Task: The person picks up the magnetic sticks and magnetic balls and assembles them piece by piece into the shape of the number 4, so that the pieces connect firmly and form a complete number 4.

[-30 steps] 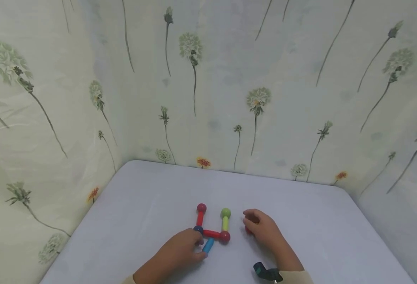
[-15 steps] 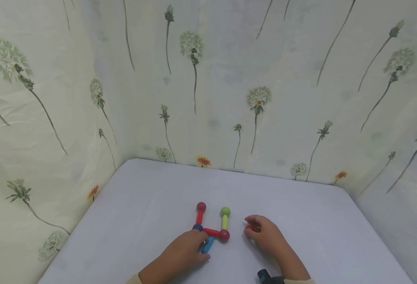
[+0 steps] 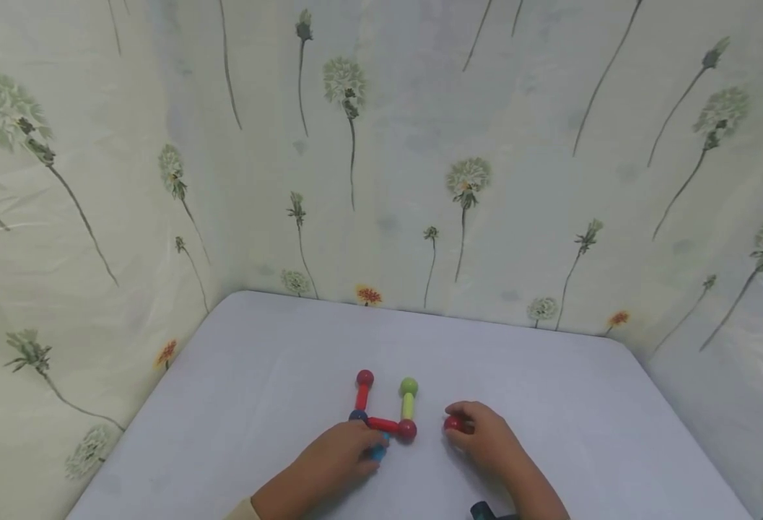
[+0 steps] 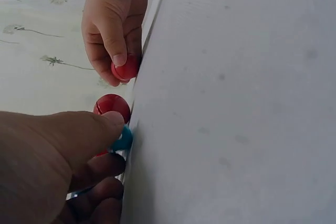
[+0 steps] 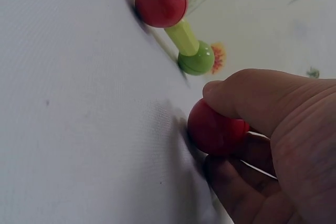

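In the head view, my left hand [image 3: 332, 455] pinches a blue toy building stick [image 3: 379, 453] between thumb and fingers. The stick lies just below a joined figure of sticks and balls: a dark blue ball [image 3: 358, 416], a red crossbar stick [image 3: 383, 425], a red corner ball [image 3: 407, 431], a red upright stick [image 3: 362, 397] topped by a red ball [image 3: 364, 378], and a yellow-green stick [image 3: 408, 406] ending in a green ball [image 3: 409, 386]. To the right, my right hand [image 3: 488, 437] grips a loose red ball [image 5: 212, 129]. Something red shows behind that ball, partly hidden by fingers.
A white-covered table [image 3: 550, 390] bears everything. Flower-patterned cloth [image 3: 394, 180] hangs behind and at both sides. A dark device [image 3: 483, 510] sits by the right wrist at the bottom edge.
My left fingers have drawn in round the blue stick, covering more of it. The right hand has come slightly nearer, and its red ball shows more. The joined figure keeps its shape.
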Motion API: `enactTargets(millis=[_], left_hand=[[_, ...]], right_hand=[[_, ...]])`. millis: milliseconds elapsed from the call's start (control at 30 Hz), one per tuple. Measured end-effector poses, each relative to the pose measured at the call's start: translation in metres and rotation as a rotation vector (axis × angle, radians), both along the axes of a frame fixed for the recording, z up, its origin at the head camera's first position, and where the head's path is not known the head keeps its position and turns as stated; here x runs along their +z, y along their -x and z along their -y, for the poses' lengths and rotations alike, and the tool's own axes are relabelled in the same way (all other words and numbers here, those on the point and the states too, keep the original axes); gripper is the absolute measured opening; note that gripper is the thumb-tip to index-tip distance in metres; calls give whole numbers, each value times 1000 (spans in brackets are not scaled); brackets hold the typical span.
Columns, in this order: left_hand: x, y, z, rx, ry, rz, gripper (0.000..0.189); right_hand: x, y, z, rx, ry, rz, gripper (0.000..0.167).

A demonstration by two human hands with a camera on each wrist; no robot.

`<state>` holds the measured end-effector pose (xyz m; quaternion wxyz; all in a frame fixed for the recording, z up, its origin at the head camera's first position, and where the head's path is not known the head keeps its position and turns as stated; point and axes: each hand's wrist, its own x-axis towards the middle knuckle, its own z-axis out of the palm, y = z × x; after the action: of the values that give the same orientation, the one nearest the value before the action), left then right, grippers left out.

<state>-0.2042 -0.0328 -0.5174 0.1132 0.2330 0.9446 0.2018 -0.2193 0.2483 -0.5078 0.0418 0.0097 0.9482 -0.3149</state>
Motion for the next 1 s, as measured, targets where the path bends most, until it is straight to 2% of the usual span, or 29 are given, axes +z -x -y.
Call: enactTargets(millis=[100,233,600,1000], left_hand=[[-1,0,2,-75,26,-30,33],[0,0,1,-128,47,-24,31],[2,-1,-3,-166,57,52,30],[3,-1,-7,-218,66,62,28]], right_hand=[[-1,-1,0,4,-2,4,37],[-2,-3,-1,9,-1,9,36],[-1,-7,0,24,-16,-16,34],[-6,-6,-4,18,-8,-12,34]])
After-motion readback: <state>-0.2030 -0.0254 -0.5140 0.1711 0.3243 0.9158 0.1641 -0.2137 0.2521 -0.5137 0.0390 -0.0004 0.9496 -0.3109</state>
